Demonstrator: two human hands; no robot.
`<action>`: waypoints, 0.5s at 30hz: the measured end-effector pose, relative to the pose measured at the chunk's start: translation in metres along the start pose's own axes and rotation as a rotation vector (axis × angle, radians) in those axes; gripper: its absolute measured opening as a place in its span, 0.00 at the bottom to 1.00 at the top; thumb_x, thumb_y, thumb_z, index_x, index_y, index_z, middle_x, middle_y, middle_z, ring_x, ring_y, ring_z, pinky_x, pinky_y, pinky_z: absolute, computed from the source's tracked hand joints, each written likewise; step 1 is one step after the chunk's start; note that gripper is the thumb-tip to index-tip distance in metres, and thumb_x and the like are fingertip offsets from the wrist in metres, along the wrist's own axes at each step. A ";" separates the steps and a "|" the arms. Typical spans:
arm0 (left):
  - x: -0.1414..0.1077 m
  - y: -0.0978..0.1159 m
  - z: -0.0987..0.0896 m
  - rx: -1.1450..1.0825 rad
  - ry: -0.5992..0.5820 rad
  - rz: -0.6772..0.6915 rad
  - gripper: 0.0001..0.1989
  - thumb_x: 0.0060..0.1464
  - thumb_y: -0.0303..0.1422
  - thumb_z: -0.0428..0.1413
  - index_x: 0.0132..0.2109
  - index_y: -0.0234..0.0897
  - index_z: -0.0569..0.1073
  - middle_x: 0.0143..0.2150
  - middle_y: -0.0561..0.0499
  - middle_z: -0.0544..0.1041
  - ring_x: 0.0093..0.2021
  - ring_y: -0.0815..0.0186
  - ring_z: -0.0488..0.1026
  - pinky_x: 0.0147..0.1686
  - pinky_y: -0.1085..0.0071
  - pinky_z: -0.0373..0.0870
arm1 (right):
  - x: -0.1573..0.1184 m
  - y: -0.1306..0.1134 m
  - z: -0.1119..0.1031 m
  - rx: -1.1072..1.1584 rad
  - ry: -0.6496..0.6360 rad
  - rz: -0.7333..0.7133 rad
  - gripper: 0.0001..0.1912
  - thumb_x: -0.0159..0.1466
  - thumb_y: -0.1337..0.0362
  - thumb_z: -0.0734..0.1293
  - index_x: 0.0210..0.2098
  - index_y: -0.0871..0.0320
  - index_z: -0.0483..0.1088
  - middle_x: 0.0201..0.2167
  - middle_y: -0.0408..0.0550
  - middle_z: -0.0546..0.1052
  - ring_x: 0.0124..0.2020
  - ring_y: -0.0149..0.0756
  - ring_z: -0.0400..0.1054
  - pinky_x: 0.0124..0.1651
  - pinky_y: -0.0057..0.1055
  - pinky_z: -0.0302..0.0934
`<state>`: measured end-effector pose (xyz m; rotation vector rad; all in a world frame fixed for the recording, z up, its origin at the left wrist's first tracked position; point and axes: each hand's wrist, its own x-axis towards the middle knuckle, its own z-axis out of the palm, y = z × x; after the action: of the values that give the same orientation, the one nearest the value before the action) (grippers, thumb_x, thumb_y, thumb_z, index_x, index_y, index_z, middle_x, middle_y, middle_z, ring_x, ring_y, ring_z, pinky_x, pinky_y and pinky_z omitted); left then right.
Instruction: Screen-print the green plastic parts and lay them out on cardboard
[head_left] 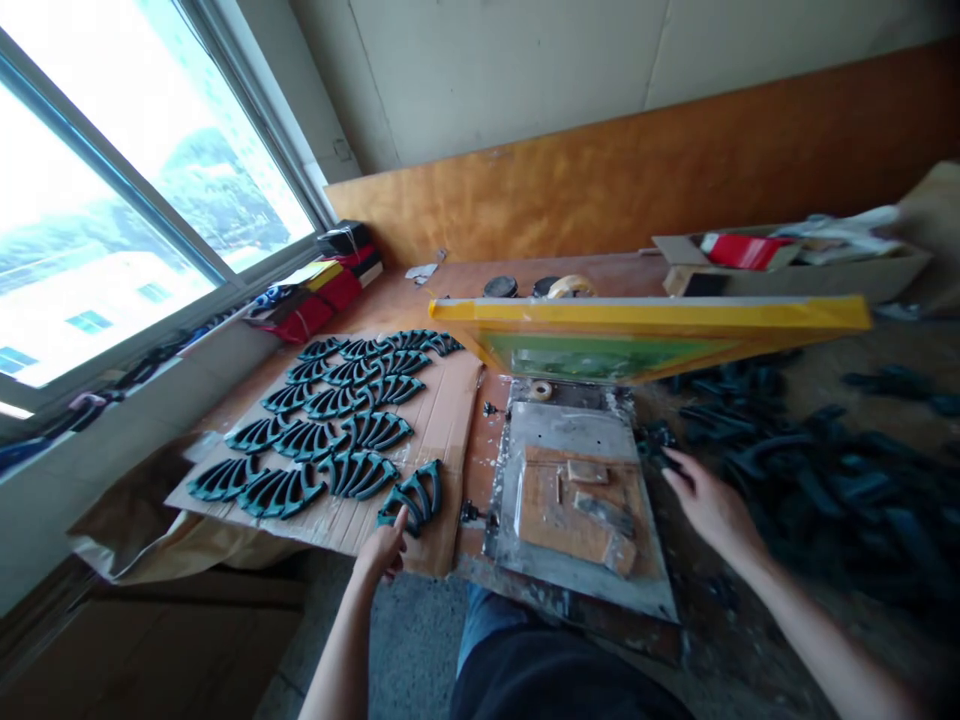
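Observation:
My left hand (pixel 384 550) is at the near right corner of a cardboard sheet (pixel 442 420). Its thumb and curled fingers close on the near end of a dark green, curved plastic part (pixel 424 492), last in the front row. More such parts (pixel 281 490) lie in fanned, overlapping rows on the sheet. My right hand (pixel 705 500) is beyond the right edge of a grey metal plate (pixel 517 535). Its fingers are pinched together beside a small dark object (pixel 658 436), whose kind is unclear; what they grip is too dark to make out.
A yellow-edged screen frame (pixel 652 314) is tilted up over the plate's far end. A brown board (pixel 551 520) with small blocks lies on the plate. Dark loose parts (pixel 832 480) are heaped at right. An open carton (pixel 847 265) and tape rolls (pixel 571 287) stand behind.

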<state>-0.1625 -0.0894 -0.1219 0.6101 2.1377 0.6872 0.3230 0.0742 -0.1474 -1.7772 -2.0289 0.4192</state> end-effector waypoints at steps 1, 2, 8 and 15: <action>0.000 0.015 -0.002 -0.003 -0.020 0.023 0.26 0.51 0.55 0.52 0.25 0.34 0.73 0.06 0.53 0.59 0.07 0.62 0.59 0.11 0.69 0.58 | -0.008 -0.020 0.002 0.022 -0.039 -0.155 0.23 0.66 0.58 0.54 0.57 0.57 0.66 0.45 0.55 0.75 0.38 0.43 0.73 0.38 0.36 0.68; -0.002 0.034 -0.003 -0.022 -0.033 0.068 0.27 0.52 0.55 0.50 0.29 0.33 0.75 0.08 0.53 0.62 0.09 0.64 0.61 0.13 0.71 0.58 | -0.015 -0.040 0.005 0.019 -0.075 -0.316 0.22 0.67 0.62 0.54 0.57 0.54 0.66 0.46 0.51 0.75 0.40 0.39 0.72 0.39 0.33 0.67; -0.052 0.202 0.018 -0.592 -0.180 0.683 0.34 0.56 0.59 0.40 0.59 0.41 0.63 0.26 0.56 0.72 0.21 0.73 0.67 0.26 0.77 0.67 | -0.025 -0.100 0.016 -0.278 -0.073 -0.740 0.25 0.60 0.76 0.58 0.52 0.50 0.72 0.41 0.49 0.75 0.43 0.40 0.68 0.44 0.33 0.67; -0.099 0.235 0.021 -0.710 -0.231 0.806 0.31 0.56 0.58 0.44 0.44 0.34 0.72 0.23 0.54 0.72 0.21 0.71 0.67 0.23 0.75 0.65 | -0.014 -0.065 -0.003 -0.176 -0.083 -0.595 0.24 0.62 0.71 0.58 0.54 0.45 0.70 0.41 0.46 0.77 0.41 0.37 0.71 0.40 0.30 0.67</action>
<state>-0.0448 0.0283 0.0725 1.0693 1.2410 1.6165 0.2693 0.0509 -0.1154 -1.1606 -2.5810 0.1321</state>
